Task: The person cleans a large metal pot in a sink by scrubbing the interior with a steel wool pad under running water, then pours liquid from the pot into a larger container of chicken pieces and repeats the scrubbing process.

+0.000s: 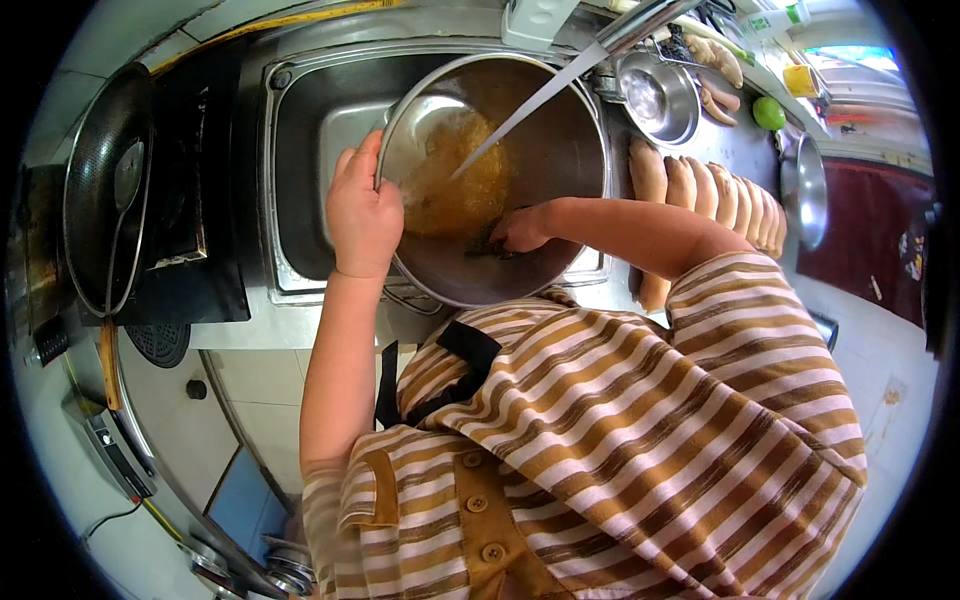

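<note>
A large steel pot (555, 255) stands tilted over the right part of a sink, with brownish water pooled inside. From the faucet (630, 26) a stream of water (517, 112) runs into it. My left hand (364, 202) grips the pot's left rim, thumb towards the inside. Inside the pot, my right hand (521, 229) is shut on a dark scrubber (491, 244), pressed at the lower inner wall; its fingertips are partly hidden.
Several pale pig's trotters (705, 187) lie in a row on the right counter, beside a small steel pot (656, 97), ginger (716, 60), a green lime-like fruit (769, 113) and a steel bowl (806, 191). A wok (105, 247) with a ladle (129, 176) sits on the stove at left.
</note>
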